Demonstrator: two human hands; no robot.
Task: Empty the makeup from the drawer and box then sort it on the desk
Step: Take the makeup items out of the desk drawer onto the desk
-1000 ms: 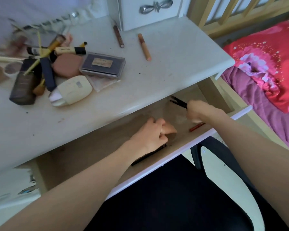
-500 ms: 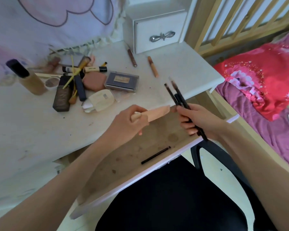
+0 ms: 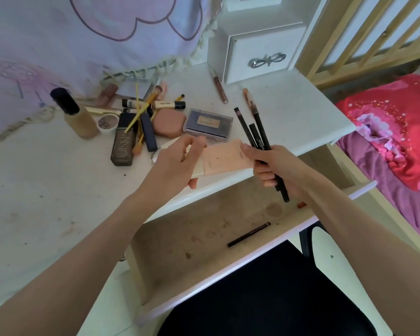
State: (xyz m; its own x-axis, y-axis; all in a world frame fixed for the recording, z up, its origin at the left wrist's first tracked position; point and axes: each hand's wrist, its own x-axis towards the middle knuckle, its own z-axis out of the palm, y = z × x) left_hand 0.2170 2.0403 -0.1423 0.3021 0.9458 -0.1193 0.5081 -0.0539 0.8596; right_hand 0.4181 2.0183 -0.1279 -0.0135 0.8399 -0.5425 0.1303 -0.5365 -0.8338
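Note:
My left hand [image 3: 177, 163] holds a flat peach makeup tube [image 3: 224, 157] by its cap end, level over the front edge of the white desk [image 3: 46, 190]. My right hand [image 3: 270, 167] grips three black makeup pencils [image 3: 257, 137], tips pointing up, and its fingertips touch the tube's far end. Below them the drawer [image 3: 204, 234] stands pulled out. A black pencil [image 3: 249, 234] lies near its front edge and a small red item [image 3: 301, 204] shows beside my right wrist. A pile of makeup [image 3: 141, 122] covers the back left of the desk.
A small white box with a silver bow handle [image 3: 264, 60] stands at the desk's back right, with two slim tubes [image 3: 220, 88] lying before it. A black chair seat [image 3: 264, 299] sits under the drawer. A bed with red and purple bedding [image 3: 393, 141] is at the right.
Both hands rose out of the drawer with their items, from inside it to above the desk's front edge. The tube has turned flat and my right fingers now touch its end.

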